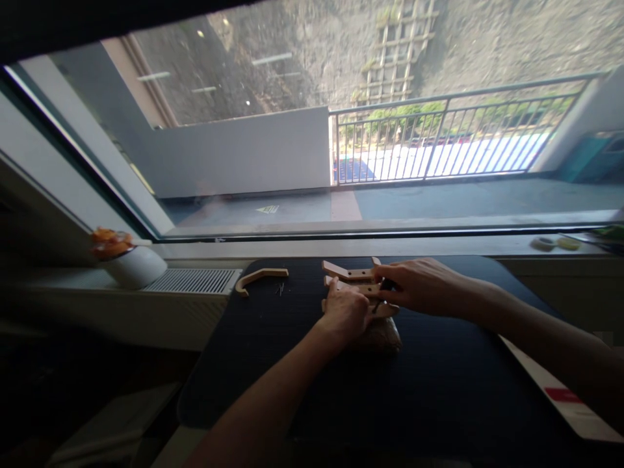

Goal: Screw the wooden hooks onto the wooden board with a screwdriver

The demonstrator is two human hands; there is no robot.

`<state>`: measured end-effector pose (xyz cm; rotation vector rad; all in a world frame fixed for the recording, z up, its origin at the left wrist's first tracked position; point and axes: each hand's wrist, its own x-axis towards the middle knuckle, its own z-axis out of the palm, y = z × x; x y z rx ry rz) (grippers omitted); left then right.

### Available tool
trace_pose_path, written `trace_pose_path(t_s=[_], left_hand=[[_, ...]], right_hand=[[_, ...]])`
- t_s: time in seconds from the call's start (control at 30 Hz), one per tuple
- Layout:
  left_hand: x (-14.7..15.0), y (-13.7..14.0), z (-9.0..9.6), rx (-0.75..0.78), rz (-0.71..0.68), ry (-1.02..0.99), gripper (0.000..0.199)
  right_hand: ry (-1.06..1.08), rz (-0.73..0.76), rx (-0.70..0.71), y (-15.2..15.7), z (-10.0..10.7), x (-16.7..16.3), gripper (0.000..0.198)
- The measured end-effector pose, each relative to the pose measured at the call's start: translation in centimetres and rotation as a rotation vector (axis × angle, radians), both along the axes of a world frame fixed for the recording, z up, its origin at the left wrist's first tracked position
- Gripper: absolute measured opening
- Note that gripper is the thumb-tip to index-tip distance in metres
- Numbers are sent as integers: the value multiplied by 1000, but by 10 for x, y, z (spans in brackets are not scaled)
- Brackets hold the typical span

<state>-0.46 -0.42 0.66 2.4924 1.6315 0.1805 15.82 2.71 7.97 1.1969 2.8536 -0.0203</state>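
A small wooden assembly (358,275) of pale angled slats with dark holes sits on the dark table. My left hand (346,313) is closed over its left and near side, fingers pressing on the slats. From the right, my right hand (419,284) grips a small tool with a dark handle (387,284); a thin shaft points down at the slats. Its exact kind is partly hidden by my fingers. Beneath the assembly and my left hand is a rounded brown object (385,336), mostly in shadow. A loose curved wooden piece (260,274) lies to the left, beside several thin dark screws or pins (279,289).
The dark table (244,357) stands against a window sill (292,249). On the left, a white pot (136,268) with orange flowers stands by a radiator grille (195,281). Rolls of tape (543,244) lie on the sill at right. A pale board (550,383) shows under my right arm.
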Motion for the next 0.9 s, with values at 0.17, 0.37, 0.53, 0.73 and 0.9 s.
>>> trace_pose_path(t_s=[0.17,0.37,0.53,0.73,0.9], left_hand=[[-1,3,-5,19,-17,-11,21],[-1,8,-7,26,-46,13,27],[0,8,-7,80,-54,-17,18],[1,6,-8,55,-52,-11,17],[1,12,-5,-4,-60,17,18]], right_hand=[[-1,68,15,1,-8,0,20],[-64,-19,156,5,-25,0,25],[-80,-149,139,4,-22,-7,32],[-82,-93,84,-5,-7,-9,38],[-20,45,7,-5,5,-3,21]])
